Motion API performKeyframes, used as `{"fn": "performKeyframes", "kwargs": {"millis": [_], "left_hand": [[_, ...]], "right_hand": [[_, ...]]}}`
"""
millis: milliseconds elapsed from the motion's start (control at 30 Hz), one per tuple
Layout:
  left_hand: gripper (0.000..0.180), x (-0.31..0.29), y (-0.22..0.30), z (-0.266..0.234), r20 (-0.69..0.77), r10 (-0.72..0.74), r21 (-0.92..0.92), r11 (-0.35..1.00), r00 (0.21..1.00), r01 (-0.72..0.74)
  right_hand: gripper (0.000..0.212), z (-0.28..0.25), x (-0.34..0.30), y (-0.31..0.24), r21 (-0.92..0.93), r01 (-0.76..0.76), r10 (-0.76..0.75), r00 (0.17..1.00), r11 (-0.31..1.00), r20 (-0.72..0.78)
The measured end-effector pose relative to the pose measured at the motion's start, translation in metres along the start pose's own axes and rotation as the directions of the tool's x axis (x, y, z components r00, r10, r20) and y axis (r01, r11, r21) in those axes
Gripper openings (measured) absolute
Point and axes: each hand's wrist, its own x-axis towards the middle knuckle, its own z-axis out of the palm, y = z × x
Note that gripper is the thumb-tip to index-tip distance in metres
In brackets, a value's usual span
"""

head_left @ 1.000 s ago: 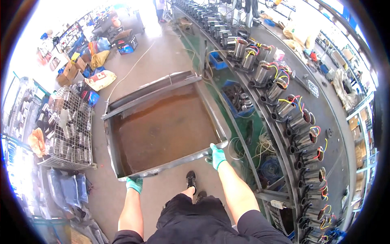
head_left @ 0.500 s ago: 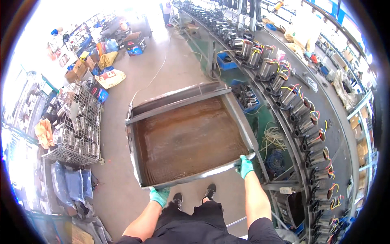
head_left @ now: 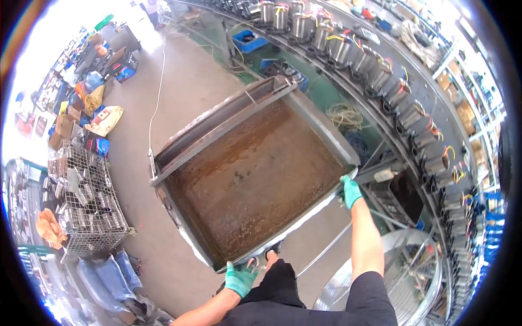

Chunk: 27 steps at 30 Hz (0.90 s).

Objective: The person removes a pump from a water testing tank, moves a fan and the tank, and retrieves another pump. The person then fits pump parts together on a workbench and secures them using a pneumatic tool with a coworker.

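Both hands are at the near edge of a large, rectangular grey metal tray (head_left: pixel 323 127) with a rusty brown bottom. On the left, the hand in a pale-green glove (head_left: pixel 239 280) is at the near left corner, fingers spread against the rim and gripping it, though how far they reach underneath is hidden. On the right, the other green-gloved hand (head_left: pixel 351 191) is closed around the near right corner, its arm stretched forward.

The tray lies in front of the person, over the grey floor (head_left: pixel 136 141), slanting across the view with its right end farther away. A straight grey metal crossbar (head_left: pixel 225 132) spans it near the far side, and a thin white cable (head_left: pixel 162 92) runs away from its far left corner.

To the right, a long dark worktop (head_left: pixel 441 130) carries a row of silver metal cylinders (head_left: pixel 341 50) with coloured wires; below it are a blue plastic bin (head_left: pixel 253 46) and a pale coil of cable (head_left: pixel 344 116). A round silver wire grille (head_left: pixel 337 288) is near the right arm. To the left stands a wire-mesh cage (head_left: pixel 95 243) filled with metal parts, an orange-tan bag (head_left: pixel 50 228) beside it.
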Motion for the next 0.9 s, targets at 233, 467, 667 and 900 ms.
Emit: {"fn": "performKeyframes", "kwargs": {"millis": [233, 467, 667, 900], "left_hand": [[0.071, -0.021, -0.028, -0.045, 0.146, -0.183, 0.244, 0.959, 0.972, 0.144], [0.065, -0.018, -0.076, -0.088, 0.176, -0.312, 0.258, 0.93, 0.933, 0.262], [0.072, -0.032, -0.113, -0.099, 0.179, -0.416, 0.204, 0.902, 0.892, 0.38], [0.071, -0.035, -0.143, -0.111, 0.249, -0.464, 0.141, 0.886, 0.85, 0.442]], "right_hand": [[0.032, -0.037, -0.009, 0.035, 0.027, -0.035, 0.038, 0.993, 0.999, -0.112], [0.034, -0.075, -0.018, 0.068, 0.104, 0.129, -0.102, 0.967, 0.986, -0.232], [0.058, -0.118, -0.018, 0.087, 0.11, 0.158, -0.125, 0.958, 0.981, -0.257], [0.045, -0.137, -0.01, 0.083, 0.063, 0.169, -0.144, 0.947, 0.984, -0.287]]}}
